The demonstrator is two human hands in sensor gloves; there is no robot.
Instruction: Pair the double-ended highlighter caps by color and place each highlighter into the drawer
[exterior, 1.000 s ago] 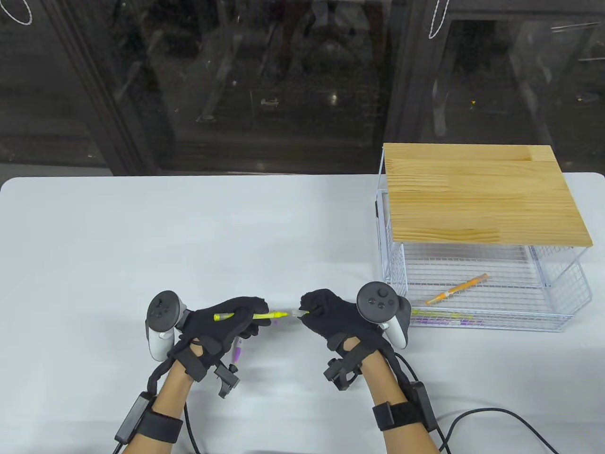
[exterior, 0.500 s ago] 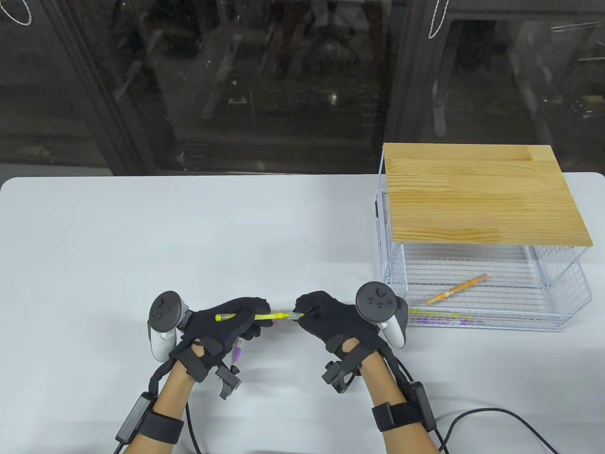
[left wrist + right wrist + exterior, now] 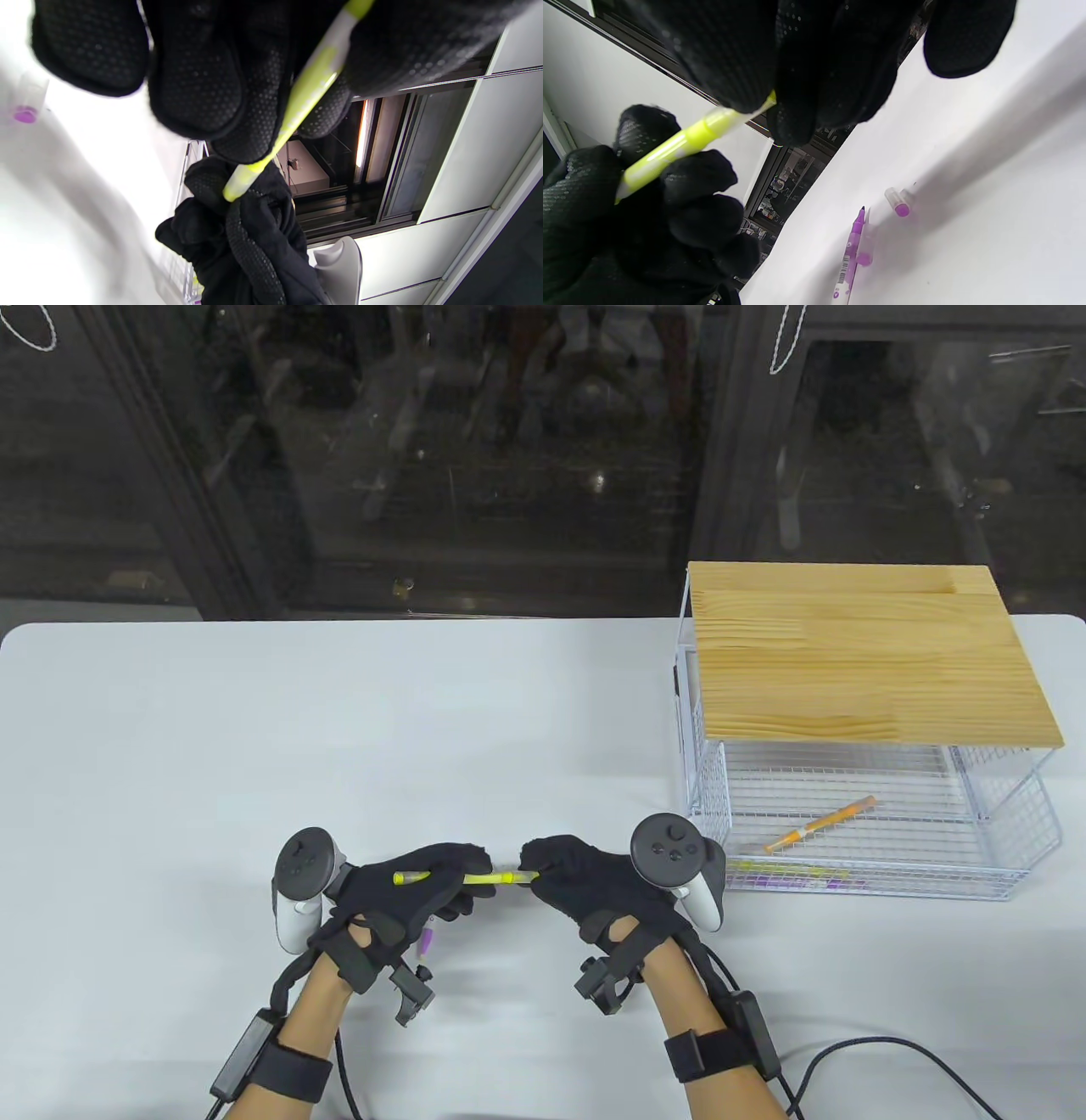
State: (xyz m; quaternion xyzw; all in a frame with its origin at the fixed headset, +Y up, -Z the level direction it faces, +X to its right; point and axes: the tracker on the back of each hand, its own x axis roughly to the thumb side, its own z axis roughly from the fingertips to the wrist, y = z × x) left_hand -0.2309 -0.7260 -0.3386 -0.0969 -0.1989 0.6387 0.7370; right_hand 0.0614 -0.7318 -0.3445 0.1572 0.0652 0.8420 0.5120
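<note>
A: What is sitting on the white bench (image 3: 339,712)?

B: A wire drawer (image 3: 1010,848) under a wooden top (image 3: 865,653), holding an orange highlighter (image 3: 821,824).

A: And the hands?

B: The left hand (image 3: 399,891) is gripping the yellow highlighter (image 3: 462,877) mid-barrel; the right hand (image 3: 585,878) is pinching a clear cap (image 3: 736,115) at its tip.

A: Anything lying beneath?

B: A purple highlighter (image 3: 850,250), uncapped, with two purple-ended caps (image 3: 898,203) beside it.

Highlighter (image 3: 462,877) spans between left hand (image 3: 399,891) and right hand (image 3: 585,882). Another highlighter (image 3: 427,937) lies on table (image 3: 170,746) under left hand, loose caps (image 3: 898,202) beside it. Wire drawer (image 3: 865,831) sits right of right hand (one highlighter (image 3: 819,824) inside).
</note>
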